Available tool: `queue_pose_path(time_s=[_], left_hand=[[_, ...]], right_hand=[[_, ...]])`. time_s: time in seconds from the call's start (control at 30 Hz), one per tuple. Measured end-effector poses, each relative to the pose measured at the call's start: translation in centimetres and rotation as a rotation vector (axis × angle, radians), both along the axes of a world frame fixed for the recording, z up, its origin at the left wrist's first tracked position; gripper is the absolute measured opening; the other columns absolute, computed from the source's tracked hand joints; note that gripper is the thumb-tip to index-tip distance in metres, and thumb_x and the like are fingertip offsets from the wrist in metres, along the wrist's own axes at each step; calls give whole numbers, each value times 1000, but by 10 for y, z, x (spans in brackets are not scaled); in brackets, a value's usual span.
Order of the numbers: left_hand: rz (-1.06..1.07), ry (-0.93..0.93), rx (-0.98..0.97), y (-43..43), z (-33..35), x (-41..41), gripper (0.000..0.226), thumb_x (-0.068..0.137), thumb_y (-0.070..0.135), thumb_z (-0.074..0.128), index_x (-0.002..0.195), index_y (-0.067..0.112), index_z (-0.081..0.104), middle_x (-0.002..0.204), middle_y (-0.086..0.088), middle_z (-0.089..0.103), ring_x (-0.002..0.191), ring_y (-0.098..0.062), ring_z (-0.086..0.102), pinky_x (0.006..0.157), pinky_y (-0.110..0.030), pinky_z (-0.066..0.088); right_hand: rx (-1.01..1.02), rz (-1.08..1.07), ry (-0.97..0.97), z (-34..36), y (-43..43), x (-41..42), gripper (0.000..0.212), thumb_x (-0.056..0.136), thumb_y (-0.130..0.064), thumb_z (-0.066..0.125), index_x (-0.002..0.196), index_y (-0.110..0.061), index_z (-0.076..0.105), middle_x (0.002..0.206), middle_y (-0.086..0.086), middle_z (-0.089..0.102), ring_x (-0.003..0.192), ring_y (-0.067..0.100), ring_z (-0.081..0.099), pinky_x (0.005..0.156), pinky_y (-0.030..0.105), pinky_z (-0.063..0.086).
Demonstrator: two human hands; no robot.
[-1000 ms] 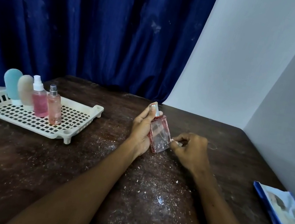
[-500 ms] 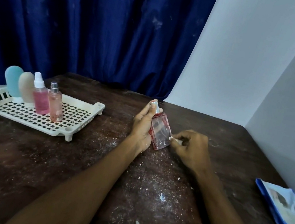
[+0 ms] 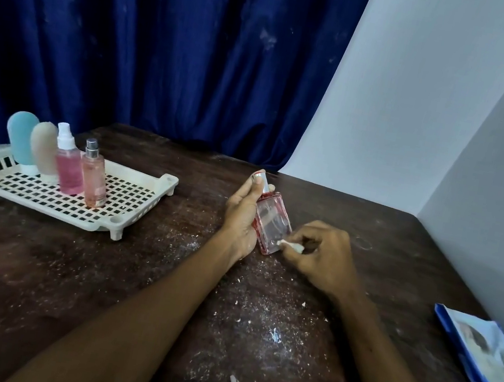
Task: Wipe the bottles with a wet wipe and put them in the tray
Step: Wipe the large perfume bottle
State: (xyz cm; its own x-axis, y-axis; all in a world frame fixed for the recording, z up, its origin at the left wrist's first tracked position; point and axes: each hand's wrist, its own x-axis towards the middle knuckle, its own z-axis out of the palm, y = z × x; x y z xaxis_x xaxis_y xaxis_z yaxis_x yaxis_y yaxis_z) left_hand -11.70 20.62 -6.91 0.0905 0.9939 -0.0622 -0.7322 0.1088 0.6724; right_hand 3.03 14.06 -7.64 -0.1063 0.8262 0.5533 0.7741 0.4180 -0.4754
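The square clear bottle with red edges is held tilted above the middle of the table, its silver cap pointing away and its base low, near the wood. The left hand grips it from the left side, fingers running up along its back to the cap and the thumb against the neck. The right hand is curled, pinching a small white wad of wet wipe that touches the bottle's lower right corner. Under and in front of both hands, white crumbs are scattered over the dark wood. Well off to the left stands a cream slotted tray, and in its far left part four bottles stand upright in a close row: a blue bottle, a beige bottle, a pink spray bottle with a white top, and a peach bottle with a silver top. At the right edge of the table lies a blue-edged packet, partly cut off by the frame. Behind the table hangs a dark blue curtain, meeting a pale wall on the right.
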Motion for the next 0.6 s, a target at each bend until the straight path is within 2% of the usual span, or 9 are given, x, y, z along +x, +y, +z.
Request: queue_pose_path(time_s=[0.1, 0.2, 0.3, 0.4, 0.5, 0.6], left_hand=[[10, 6, -13, 1, -1, 0, 38, 96, 25, 61, 133, 17, 61, 104, -4, 72, 83, -15, 70, 82, -40, 60], [12, 5, -10, 2, -2, -1, 38, 96, 25, 61, 133, 18, 60, 102, -3, 73, 84, -15, 70, 85, -41, 59], [-2, 26, 5, 0, -1, 0, 37, 96, 25, 61, 133, 18, 60, 103, -3, 72, 91, -17, 69, 92, -45, 56], [-9, 39, 27, 0, 0, 1, 38, 97, 25, 61, 134, 18, 60, 104, -3, 72, 90, -15, 68, 94, -45, 56], [-16, 31, 56, 1, -2, 1, 37, 97, 24, 61, 133, 17, 61, 103, -5, 72, 84, -14, 68, 94, -45, 55], [-21, 49, 85, 1, -2, 1, 35, 98, 25, 59, 132, 18, 61, 97, -3, 74, 78, -13, 69, 80, -38, 60]], right_hand=[[-41, 114, -45, 2, -2, -10, 11, 71, -17, 83, 81, -17, 79, 84, -8, 67, 72, 5, 62, 63, 25, 55], [-4, 122, -53, 0, 1, -12, 10, 72, -20, 83, 81, -18, 78, 84, -9, 66, 71, 4, 60, 59, 17, 50], [65, -18, -23, -4, 6, -3, 8, 78, -22, 81, 84, -18, 78, 81, -9, 66, 67, 0, 58, 59, 14, 45], [117, -151, -2, -6, 9, 5, 8, 80, -20, 80, 87, -17, 80, 76, -6, 68, 64, 2, 57, 61, 24, 49], [74, -45, -22, -2, 4, -2, 12, 78, -23, 80, 90, -19, 79, 81, -8, 68, 68, 0, 59, 60, 17, 49], [41, 132, -82, 1, -1, -19, 10, 73, -20, 82, 81, -17, 78, 79, -9, 66, 69, 4, 59, 59, 11, 45]])
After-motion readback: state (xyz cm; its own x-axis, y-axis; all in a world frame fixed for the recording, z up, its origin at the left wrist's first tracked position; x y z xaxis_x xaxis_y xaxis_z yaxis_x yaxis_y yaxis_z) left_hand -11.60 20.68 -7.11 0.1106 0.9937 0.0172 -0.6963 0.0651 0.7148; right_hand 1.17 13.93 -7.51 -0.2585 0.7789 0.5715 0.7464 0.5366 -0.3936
